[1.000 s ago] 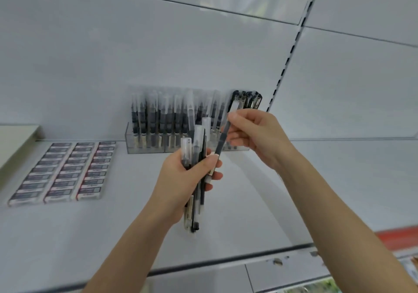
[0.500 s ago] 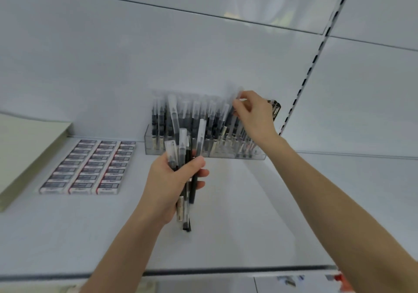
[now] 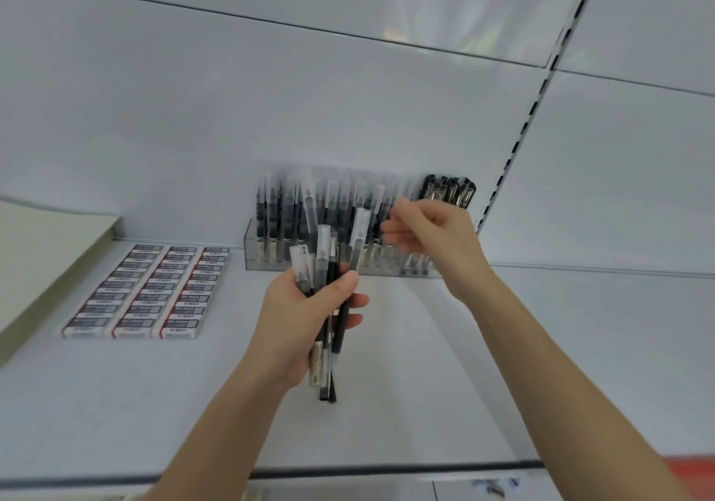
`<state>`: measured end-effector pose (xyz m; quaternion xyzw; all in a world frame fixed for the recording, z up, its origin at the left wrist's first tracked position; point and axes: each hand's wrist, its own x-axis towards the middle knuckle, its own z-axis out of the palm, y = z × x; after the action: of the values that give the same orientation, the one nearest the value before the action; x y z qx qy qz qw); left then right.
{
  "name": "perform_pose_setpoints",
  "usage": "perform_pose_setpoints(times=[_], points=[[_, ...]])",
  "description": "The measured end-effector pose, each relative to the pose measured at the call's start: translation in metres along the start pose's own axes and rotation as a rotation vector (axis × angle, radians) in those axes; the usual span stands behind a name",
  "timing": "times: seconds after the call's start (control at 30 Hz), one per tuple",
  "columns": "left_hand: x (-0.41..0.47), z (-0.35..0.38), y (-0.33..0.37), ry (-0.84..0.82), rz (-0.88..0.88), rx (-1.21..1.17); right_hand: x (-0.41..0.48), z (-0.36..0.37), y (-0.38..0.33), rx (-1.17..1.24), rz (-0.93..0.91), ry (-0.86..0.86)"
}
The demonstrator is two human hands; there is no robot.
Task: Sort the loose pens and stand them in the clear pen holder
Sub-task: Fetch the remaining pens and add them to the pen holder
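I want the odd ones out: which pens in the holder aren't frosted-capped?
The glossy black pens at the clear pen holder's far right end, just above the right hand; the rest have translucent caps.

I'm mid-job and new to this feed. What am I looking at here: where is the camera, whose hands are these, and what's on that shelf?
There is no machine here: the camera sits on a person's head and looks forward and down at their two bare hands, so there is only this one view. The left hand grips a bundle of loose pens, some with clear caps and some black, fanned upward. The right hand is raised in front of the clear pen holder, fingers loosely curled; it is blurred, and I see no pen in it. The holder stands at the back of a white shelf against the wall, already full of upright pens, with a cluster of black pens at its right end. To the left lie rows of small boxed items, too blurred to read.
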<state>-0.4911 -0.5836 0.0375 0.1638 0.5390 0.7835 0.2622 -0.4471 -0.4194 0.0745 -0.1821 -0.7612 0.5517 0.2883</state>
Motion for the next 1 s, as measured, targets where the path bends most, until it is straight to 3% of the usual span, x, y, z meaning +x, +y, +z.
perform_pose_setpoints(times=[0.1,0.17,0.33,0.4,0.63,1.0], points=[[-0.001,0.01,-0.001,-0.053,0.001,0.014,-0.021,0.005,-0.008,0.002,0.061,-0.232],[-0.001,0.012,-0.002,-0.064,0.006,0.018,-0.022,0.002,-0.014,0.045,0.03,-0.211],[0.0,-0.002,-0.001,0.007,-0.003,0.083,0.003,-0.026,-0.027,0.162,-0.104,0.276],[-0.003,-0.007,0.0,0.011,-0.005,0.128,0.016,-0.026,-0.024,0.084,-0.161,0.336],[-0.012,-0.013,0.005,-0.017,-0.02,0.1,0.039,0.001,-0.006,-0.209,-0.226,0.222],[-0.02,-0.021,0.007,-0.045,0.013,0.061,0.05,0.011,-0.008,-0.294,-0.229,0.158]])
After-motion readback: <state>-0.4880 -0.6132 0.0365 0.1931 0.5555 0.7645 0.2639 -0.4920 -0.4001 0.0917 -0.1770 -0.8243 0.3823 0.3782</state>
